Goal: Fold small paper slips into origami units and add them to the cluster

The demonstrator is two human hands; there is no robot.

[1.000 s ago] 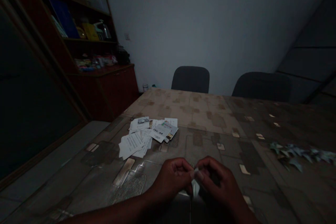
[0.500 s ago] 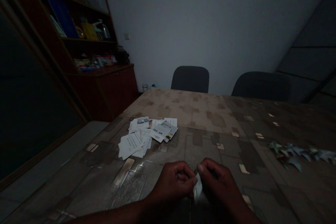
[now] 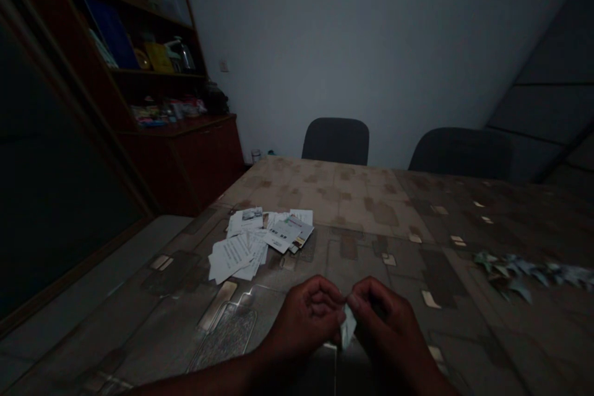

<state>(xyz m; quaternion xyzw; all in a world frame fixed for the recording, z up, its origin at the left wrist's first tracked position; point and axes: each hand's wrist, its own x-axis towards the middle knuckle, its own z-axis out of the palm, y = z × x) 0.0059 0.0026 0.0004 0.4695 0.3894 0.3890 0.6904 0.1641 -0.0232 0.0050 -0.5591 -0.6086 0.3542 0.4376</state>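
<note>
Between my two hands, near the table's front edge, is a small pale piece of folded paper (image 3: 348,327). My left hand (image 3: 312,312) pinches its left side between thumb and fingers. My right hand (image 3: 383,315) is closed on its upper right side, thumb against the paper. Both fingertips almost meet at the top of the paper. Its lower part hangs free below the fingers, and the dim light hides its finer creases. Beyond my left hand lies a loose pile of printed white cards (image 3: 236,253), some overlapping.
A row of folded pale-green paper pieces (image 3: 520,269) lies on the right of the patterned tablecloth (image 3: 343,198). Two dark chairs (image 3: 336,141) stand behind the table. A wooden cabinet (image 3: 208,154) with loaded shelves is at the left.
Both hands have risen slightly, still holding the paper. My left fingers have shifted a little, and more of the paper's lower part shows. The card pile stays put.
</note>
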